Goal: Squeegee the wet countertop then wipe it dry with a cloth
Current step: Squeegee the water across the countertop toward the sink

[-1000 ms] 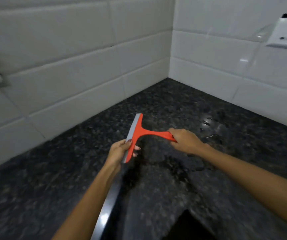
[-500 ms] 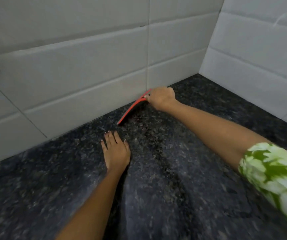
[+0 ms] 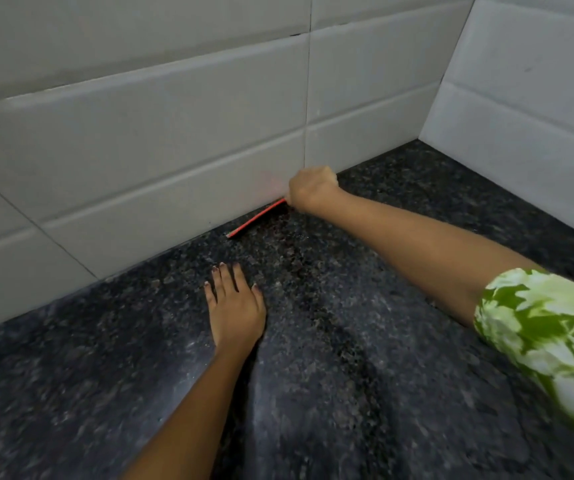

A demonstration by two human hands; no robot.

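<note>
Your right hand (image 3: 313, 190) grips squeegee (image 3: 256, 219) at wall; left hand (image 3: 235, 306) flat, open on surface (image 3: 347, 341). Squeegeeing underway; cloth wipe remains.

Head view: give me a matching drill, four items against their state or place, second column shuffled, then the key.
Column 1:
1. left hand
2. right hand
3. squeegee
4. sleeve

Column 2:
A. green and white print
B. red, at the foot of the tiled wall
C. flat, palm down on the countertop
D. closed in a fist at the wall

Pairs: 1-C, 2-D, 3-B, 4-A
</note>
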